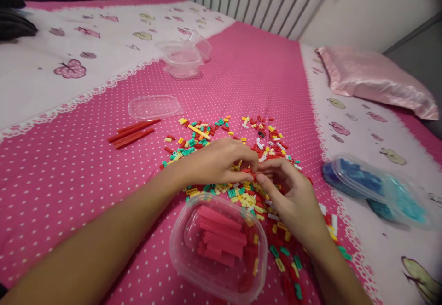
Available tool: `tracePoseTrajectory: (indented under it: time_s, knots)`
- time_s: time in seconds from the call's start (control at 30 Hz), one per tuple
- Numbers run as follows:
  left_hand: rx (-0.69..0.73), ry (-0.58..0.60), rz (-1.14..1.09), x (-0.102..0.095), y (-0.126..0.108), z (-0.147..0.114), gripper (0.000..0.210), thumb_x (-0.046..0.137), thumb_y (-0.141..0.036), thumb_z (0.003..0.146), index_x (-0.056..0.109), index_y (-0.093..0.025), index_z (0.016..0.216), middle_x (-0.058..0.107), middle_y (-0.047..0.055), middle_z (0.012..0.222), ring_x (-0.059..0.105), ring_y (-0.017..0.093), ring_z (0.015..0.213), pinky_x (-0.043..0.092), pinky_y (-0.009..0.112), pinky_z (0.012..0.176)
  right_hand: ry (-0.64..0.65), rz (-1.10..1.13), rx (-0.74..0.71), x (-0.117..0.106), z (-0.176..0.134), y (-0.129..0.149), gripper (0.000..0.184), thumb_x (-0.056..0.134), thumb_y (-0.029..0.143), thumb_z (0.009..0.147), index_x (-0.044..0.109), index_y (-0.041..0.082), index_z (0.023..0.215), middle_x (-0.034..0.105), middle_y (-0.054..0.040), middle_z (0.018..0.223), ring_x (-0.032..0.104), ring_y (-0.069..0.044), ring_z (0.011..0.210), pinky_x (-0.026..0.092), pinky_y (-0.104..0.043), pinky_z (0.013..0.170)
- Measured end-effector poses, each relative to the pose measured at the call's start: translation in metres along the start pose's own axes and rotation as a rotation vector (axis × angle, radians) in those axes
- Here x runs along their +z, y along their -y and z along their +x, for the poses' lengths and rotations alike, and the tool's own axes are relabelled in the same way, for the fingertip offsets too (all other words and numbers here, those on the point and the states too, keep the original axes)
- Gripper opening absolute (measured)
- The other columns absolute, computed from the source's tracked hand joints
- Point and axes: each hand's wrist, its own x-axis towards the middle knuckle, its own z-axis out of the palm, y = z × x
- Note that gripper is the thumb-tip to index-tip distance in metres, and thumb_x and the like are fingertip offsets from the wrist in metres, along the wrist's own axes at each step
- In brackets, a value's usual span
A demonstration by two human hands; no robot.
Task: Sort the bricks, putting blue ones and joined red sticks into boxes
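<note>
Fingertips of both hands meet over a spread pile of small plastic building bricks [247, 199] in red, yellow, green and white. My left hand [224, 160] is closed in a pinch, with a small red brick [247, 170] at its thumb and fingers. Against the same spot, my right hand [292, 192] is also pinched, its thumb and index fingertip touching the red piece. The fingers partly hide the piece's exact shape. Just below the hands stands a clear plastic tub [181, 250] holding long red stick-like pieces [221, 233].
Several red sticks [133, 134] lie at left beside a clear lid [155, 107]. Stacked clear tubs [181, 59] stand farther back. At right are containers of dark blue pieces [359, 176] and turquoise pieces [402, 199]. A pink pillow [376, 77] rests on the dotted pink bedspread [69, 167].
</note>
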Motion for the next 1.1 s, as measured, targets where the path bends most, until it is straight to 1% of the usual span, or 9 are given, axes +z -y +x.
tracePoseTrajectory:
  time_s: [0.1,0.3,0.47,0.53,0.67,0.8,0.9,1.0,1.1]
  knots:
    - [0.013,-0.044,-0.014,0.004,-0.001,0.001,0.009,0.066,-0.023,0.092,0.072,-0.016,0.097,0.072,0.002,0.088,0.063,0.015,0.082,0.042,0.026,0.076,-0.040,0.047,0.010,-0.001,0.001,-0.003,0.013,0.069,0.033,0.090,0.061,0.023,0.085,0.068,-0.0026,0.084,0.066,-0.020,0.082,0.051,-0.032,0.073]
    - [-0.030,-0.110,-0.044,0.006,0.000,0.002,0.006,0.076,-0.019,0.085,0.073,-0.017,0.090,0.071,0.001,0.081,0.063,0.013,0.075,0.041,0.023,0.070,0.009,0.146,0.028,0.003,0.003,-0.002,0.018,0.077,0.031,0.083,0.060,0.024,0.086,0.068,-0.0002,0.081,0.066,-0.017,0.071,0.052,-0.029,0.066]
    - [-0.113,-0.149,-0.051,0.002,0.000,0.002,0.030,0.083,-0.025,0.079,0.071,-0.016,0.105,0.068,-0.001,0.075,0.061,0.012,0.068,0.039,0.022,0.064,-0.087,0.163,0.050,0.000,0.005,-0.001,0.009,0.072,0.026,0.086,0.063,0.024,0.087,0.069,-0.0012,0.083,0.068,-0.018,0.077,0.055,-0.031,0.070]
    - [-0.136,-0.131,-0.033,0.002,0.001,0.001,0.032,0.084,-0.026,0.078,0.070,-0.016,0.105,0.068,-0.002,0.075,0.061,0.012,0.068,0.038,0.021,0.063,-0.106,0.181,0.058,-0.003,0.007,-0.002,0.006,0.070,0.026,0.087,0.064,0.024,0.089,0.070,-0.0013,0.086,0.069,-0.018,0.080,0.056,-0.031,0.071]
    - [-0.082,-0.086,0.001,0.005,0.003,0.001,0.022,0.083,-0.030,0.080,0.072,-0.016,0.093,0.067,-0.002,0.075,0.060,0.012,0.068,0.037,0.022,0.063,-0.133,0.205,0.020,-0.007,0.010,-0.003,0.007,0.070,0.025,0.085,0.063,0.024,0.088,0.067,-0.0020,0.091,0.069,-0.018,0.086,0.058,-0.032,0.076]
    - [-0.034,-0.107,-0.018,0.007,0.006,0.002,0.026,0.084,-0.034,0.077,0.071,-0.017,0.092,0.066,-0.002,0.074,0.059,0.012,0.068,0.036,0.022,0.063,-0.068,0.294,0.064,-0.006,0.010,-0.001,0.017,0.074,0.025,0.080,0.059,0.026,0.087,0.066,0.0010,0.083,0.069,-0.016,0.076,0.058,-0.029,0.067]
    - [-0.001,-0.141,-0.041,0.007,0.006,0.002,0.027,0.084,-0.033,0.078,0.069,-0.015,0.091,0.066,-0.001,0.077,0.060,0.012,0.071,0.038,0.022,0.065,-0.022,0.353,0.087,-0.002,0.009,0.000,0.022,0.074,0.021,0.078,0.058,0.026,0.092,0.067,0.0017,0.088,0.071,-0.015,0.074,0.057,-0.027,0.065]
    - [0.026,-0.144,-0.058,0.006,0.006,0.002,0.025,0.082,-0.034,0.080,0.070,-0.016,0.095,0.068,0.000,0.079,0.062,0.013,0.074,0.040,0.023,0.068,-0.020,0.384,0.087,0.003,0.008,0.000,0.025,0.073,0.020,0.080,0.056,0.027,0.096,0.066,0.0021,0.092,0.071,-0.013,0.075,0.057,-0.025,0.067]
    - [0.051,-0.142,-0.047,0.009,0.008,0.001,0.021,0.079,-0.032,0.083,0.071,-0.018,0.097,0.070,0.000,0.081,0.062,0.014,0.076,0.041,0.025,0.070,-0.051,0.398,0.080,0.006,0.007,0.001,0.036,0.076,0.024,0.079,0.051,0.029,0.104,0.063,0.0023,0.097,0.071,-0.012,0.075,0.058,-0.025,0.069]
